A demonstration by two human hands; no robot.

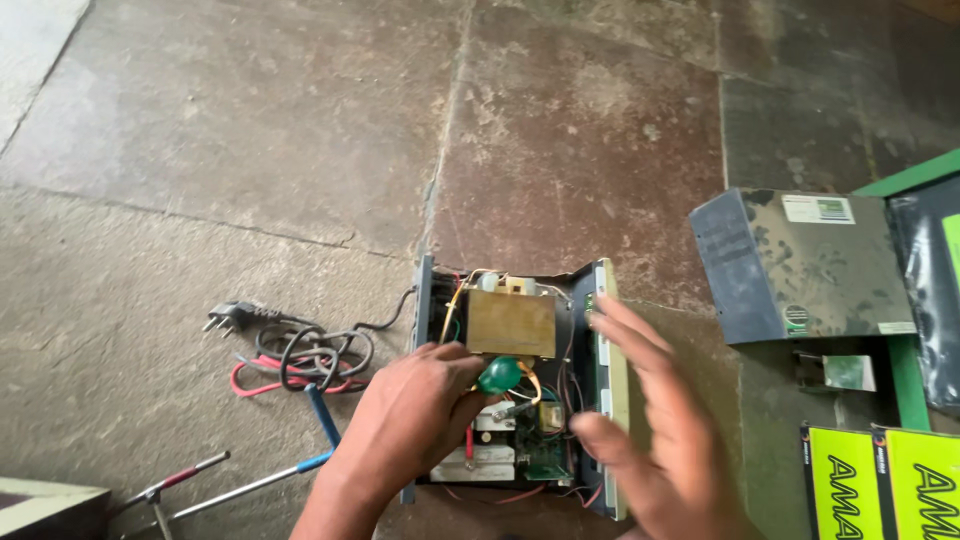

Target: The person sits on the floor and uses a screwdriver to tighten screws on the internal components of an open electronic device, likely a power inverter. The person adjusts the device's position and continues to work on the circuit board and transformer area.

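Stone floor (250, 130), rough brown-grey slabs with cracked joints, carries everything in the head view; only the one view.

Opened electrical unit (515, 385) sits low centre on the floor: dark sheet-metal box, lid off, walls upright at left and right, right wall pale and flat-edged. Inside at the top, a blocky transformer (510, 322) wrapped in yellowish paper tape with a metal frame. Below it a green circuit board (540, 455) and white rectangular parts, with thin red, yellow and black wires looping around.

Left hand (420, 420) reaches in from below, fingers curled and pinched on a green rounded handle (498, 375), glossy plastic, likely a screwdriver grip; its tip is hidden. Right hand (645, 420) is spread open, fingers straight and slightly blurred, hovering over the unit's right wall; whether it touches the wall cannot be told, holding nothing.

Left of the unit, a black power cord (315, 350) lies coiled with red wire, ending in a three-pin plug (228, 318). Near it a blue-handled tool (322, 415) and thin metal rods with red sleeves (185, 478), smooth and slim, lying flat.

Right of the unit, well apart, a grey metal cover (790, 265), box-shaped, scuffed and dusty, with small stickers. Beyond it a green-framed dark panel (925, 260). Bottom right, two glossy yellow-green cardboard boxes (880, 485) side by side. Bottom left corner, a pale flat slab edge (50, 500).
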